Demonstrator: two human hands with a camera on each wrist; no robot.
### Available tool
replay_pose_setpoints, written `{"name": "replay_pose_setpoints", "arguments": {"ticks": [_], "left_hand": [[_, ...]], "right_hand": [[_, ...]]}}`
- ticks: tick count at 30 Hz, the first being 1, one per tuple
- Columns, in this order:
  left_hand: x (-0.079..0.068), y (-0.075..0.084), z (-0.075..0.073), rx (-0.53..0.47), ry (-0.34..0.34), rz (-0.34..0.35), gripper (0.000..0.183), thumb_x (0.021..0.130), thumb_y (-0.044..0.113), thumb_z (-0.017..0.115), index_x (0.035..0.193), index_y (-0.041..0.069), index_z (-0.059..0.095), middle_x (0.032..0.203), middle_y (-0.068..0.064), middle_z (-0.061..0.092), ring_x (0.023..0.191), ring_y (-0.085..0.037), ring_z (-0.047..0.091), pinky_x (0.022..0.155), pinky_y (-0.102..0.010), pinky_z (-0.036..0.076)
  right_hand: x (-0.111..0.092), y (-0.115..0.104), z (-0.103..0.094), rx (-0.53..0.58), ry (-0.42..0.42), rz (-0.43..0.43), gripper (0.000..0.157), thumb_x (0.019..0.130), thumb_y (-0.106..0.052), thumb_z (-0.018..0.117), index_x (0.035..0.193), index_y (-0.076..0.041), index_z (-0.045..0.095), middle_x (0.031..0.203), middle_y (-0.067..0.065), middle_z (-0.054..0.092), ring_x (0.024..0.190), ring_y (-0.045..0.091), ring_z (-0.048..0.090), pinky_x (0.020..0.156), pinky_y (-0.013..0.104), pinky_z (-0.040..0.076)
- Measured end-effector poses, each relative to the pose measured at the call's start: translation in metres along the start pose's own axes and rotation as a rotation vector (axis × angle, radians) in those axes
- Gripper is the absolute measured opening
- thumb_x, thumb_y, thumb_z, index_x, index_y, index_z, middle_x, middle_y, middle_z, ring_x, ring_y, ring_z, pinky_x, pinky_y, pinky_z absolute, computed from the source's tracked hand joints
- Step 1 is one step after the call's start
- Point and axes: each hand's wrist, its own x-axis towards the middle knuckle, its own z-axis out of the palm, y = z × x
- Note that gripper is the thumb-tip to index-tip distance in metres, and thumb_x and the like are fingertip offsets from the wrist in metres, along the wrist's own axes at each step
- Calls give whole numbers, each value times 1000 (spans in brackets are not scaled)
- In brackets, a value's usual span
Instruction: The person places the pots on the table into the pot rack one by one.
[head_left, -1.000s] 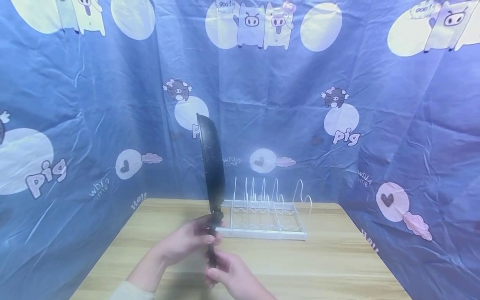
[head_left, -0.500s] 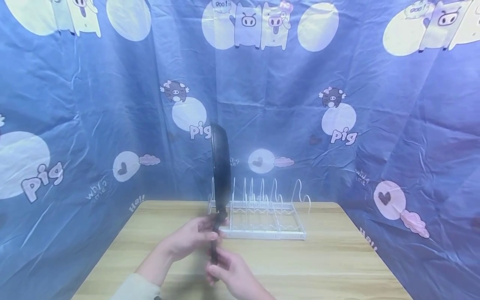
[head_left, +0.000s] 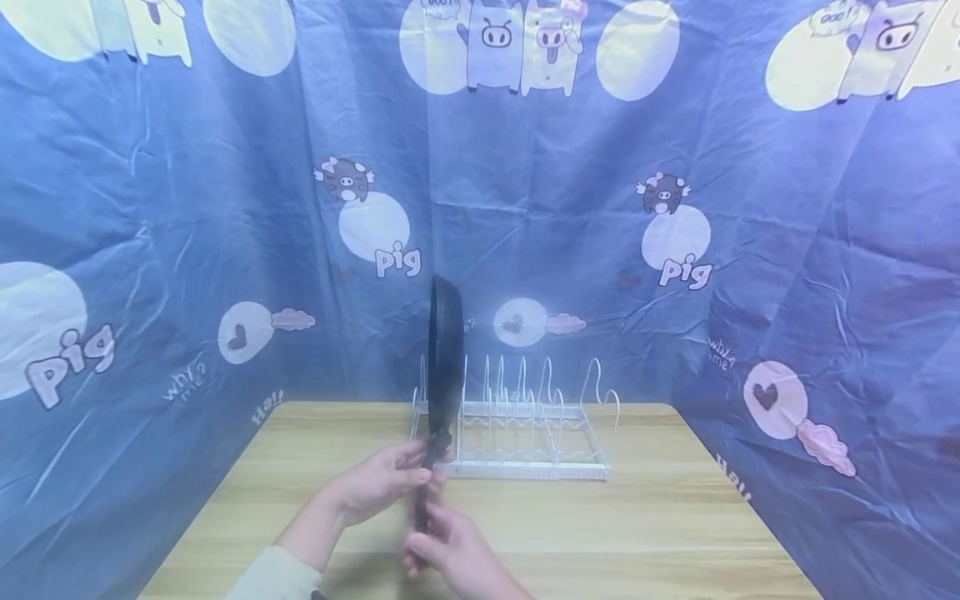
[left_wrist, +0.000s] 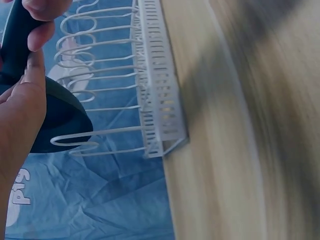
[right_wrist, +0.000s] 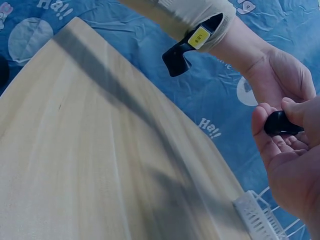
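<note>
A black frying pan (head_left: 447,358) stands on edge in the air, its round body upright and its handle pointing down toward me. My left hand (head_left: 382,482) grips the handle close to the pan's body. Lower down, my right hand (head_left: 457,546) pinches the handle's end, which pokes out as a black tip (right_wrist: 281,124) in the right wrist view. Behind the pan is a white wire rack (head_left: 525,471) with several upright loops. In the left wrist view the pan's body (left_wrist: 62,117) overlaps the rack's end loops (left_wrist: 95,135); whether they touch I cannot tell.
The rack stands toward the back of a wooden table (head_left: 637,517). Blue printed cloth (head_left: 570,242) hangs behind and on both sides of the table. A black wrist mount with a yellow label (right_wrist: 199,38) sits on the left sleeve.
The pan has come down and slightly right, its top edge lower and its body more upright, now in front of the rack's left end. Both hands keep their hold on the handle.
</note>
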Motion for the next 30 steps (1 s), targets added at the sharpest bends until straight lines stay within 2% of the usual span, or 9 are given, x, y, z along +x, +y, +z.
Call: {"name": "replay_pose_setpoints", "arguments": {"ticks": [2,7,9,16,19,22,24,26,30], "left_hand": [[0,-4,-1,-4,-5,-6,67,111,16,56,170,2,27,169,-20,46,135,-22,63,130,-53,41],[-1,-16,-3,-6,-6,-29,66,112,16,55,170,2,27,170,-22,44,135,-21,63,131,-62,35],[-1,-19,-3,-12,-1,-44,65,112,18,55,169,2,28,169,-21,46,138,-24,61,132,-64,33],[1,-32,-4,-56,4,-75,62,112,19,56,167,-1,33,168,-15,50,145,-34,57,132,-66,31],[1,-38,-5,-65,-5,-79,63,112,20,55,167,-2,32,169,-15,48,146,-34,57,131,-69,29],[1,-42,-7,-71,-10,-84,63,113,21,54,167,-2,32,170,-16,47,147,-36,55,131,-73,26],[1,-43,-8,-74,-11,-91,62,113,22,54,167,-1,32,171,-15,46,148,-37,55,131,-74,24],[2,-43,-10,-77,-9,-96,61,113,21,53,166,-2,33,170,-15,47,146,-33,57,131,-75,23],[5,-45,-14,-86,-3,-107,60,113,21,53,165,-3,35,168,-15,50,144,-31,58,131,-74,24]], "right_hand": [[2,2,1,18,1,15,36,104,-9,66,137,6,64,96,35,71,78,4,71,80,21,65],[4,10,2,80,-5,57,34,104,-9,66,135,5,64,90,4,74,78,6,71,81,22,65],[5,14,2,106,-16,68,33,105,-9,66,135,5,64,90,0,73,79,6,71,82,22,65],[9,27,1,91,-23,52,35,106,-11,65,137,6,63,93,22,76,77,5,72,81,21,64],[9,31,2,111,-21,63,39,106,-12,65,140,6,61,91,14,76,77,5,72,80,20,63],[10,34,2,140,-26,77,44,107,-14,65,144,7,59,89,-1,73,78,5,72,82,20,64],[11,36,1,140,-34,78,46,107,-15,64,146,8,57,89,-3,73,79,4,72,84,20,64],[13,37,0,132,-41,75,47,108,-15,63,147,10,54,91,0,74,79,4,72,85,20,63],[17,38,-3,87,-42,69,51,109,-15,61,149,14,50,96,18,77,79,4,73,88,19,63]]}}
